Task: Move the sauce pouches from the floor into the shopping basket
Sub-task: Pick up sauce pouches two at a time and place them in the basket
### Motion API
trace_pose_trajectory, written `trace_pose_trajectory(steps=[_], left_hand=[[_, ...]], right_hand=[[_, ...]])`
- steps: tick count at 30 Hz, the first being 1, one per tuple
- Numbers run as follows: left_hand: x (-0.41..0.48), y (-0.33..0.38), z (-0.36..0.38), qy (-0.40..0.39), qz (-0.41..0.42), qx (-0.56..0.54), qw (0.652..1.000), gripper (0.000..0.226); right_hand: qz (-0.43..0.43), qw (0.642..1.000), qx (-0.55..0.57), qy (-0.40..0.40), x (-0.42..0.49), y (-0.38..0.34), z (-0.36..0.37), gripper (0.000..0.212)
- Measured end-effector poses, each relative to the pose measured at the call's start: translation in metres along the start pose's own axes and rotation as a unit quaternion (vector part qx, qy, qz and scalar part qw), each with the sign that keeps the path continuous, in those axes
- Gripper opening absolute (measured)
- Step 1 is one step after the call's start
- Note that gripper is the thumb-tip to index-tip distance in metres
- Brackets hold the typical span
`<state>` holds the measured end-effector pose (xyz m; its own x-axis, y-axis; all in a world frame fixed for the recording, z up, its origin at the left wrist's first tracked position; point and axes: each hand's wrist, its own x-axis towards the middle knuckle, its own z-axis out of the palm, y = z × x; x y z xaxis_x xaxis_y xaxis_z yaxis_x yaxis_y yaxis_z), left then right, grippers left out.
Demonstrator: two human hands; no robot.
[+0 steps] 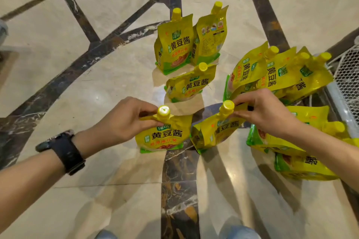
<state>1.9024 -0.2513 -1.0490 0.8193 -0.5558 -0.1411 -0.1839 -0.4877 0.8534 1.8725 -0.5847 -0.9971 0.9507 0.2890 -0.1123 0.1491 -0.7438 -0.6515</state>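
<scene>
Pickup: left hand [124, 120] pinches 1 yellow plastic sauce pouch [165, 136], right hand [262, 112] pinches the neighbouring pouch [215, 132]; next, probably lift both into white mesh basket [347, 75].

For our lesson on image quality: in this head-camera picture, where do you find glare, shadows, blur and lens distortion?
Head view: glare whitens the cap of the pouch in the left hand and spots the glossy floor; both arms throw several soft shadows towards the viewer; the floor inlays bow, a wide-angle effect; the top-left corner is smeared; central pouch print is sharp.

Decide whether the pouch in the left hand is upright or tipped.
Upright: the pouch shows cap on top, green base below; left hand pinches its top.
</scene>
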Motion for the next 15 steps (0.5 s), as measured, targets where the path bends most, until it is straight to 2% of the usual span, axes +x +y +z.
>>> trace_pose_trajectory(steps=[3,6,8,11,15], left_hand=[[0.005,-0.001,0.007,0.018,-0.016,-0.073,0.997,0.017],[-0.005,-0.019,0.018,0.079,-0.04,-0.158,0.983,0.016],[-0.014,-0.036,0.029,0.075,-0.062,-0.19,0.977,0.029],[-0.02,-0.055,0.043,0.04,-0.082,-0.208,0.974,0.056],[-0.017,-0.066,0.051,0.03,-0.076,-0.194,0.978,0.067]], right_hand=[[-0.003,0.999,0.031,0.013,0.002,-0.001,0.009,0.009],[0.044,0.994,0.094,0.04,-0.008,0.012,0.017,0.01],[0.088,0.984,0.145,0.057,-0.015,0.025,0.022,0.014],[0.112,0.974,0.191,0.051,-0.02,0.038,0.036,0.026],[0.116,0.965,0.234,0.021,-0.016,0.05,0.056,0.045]])
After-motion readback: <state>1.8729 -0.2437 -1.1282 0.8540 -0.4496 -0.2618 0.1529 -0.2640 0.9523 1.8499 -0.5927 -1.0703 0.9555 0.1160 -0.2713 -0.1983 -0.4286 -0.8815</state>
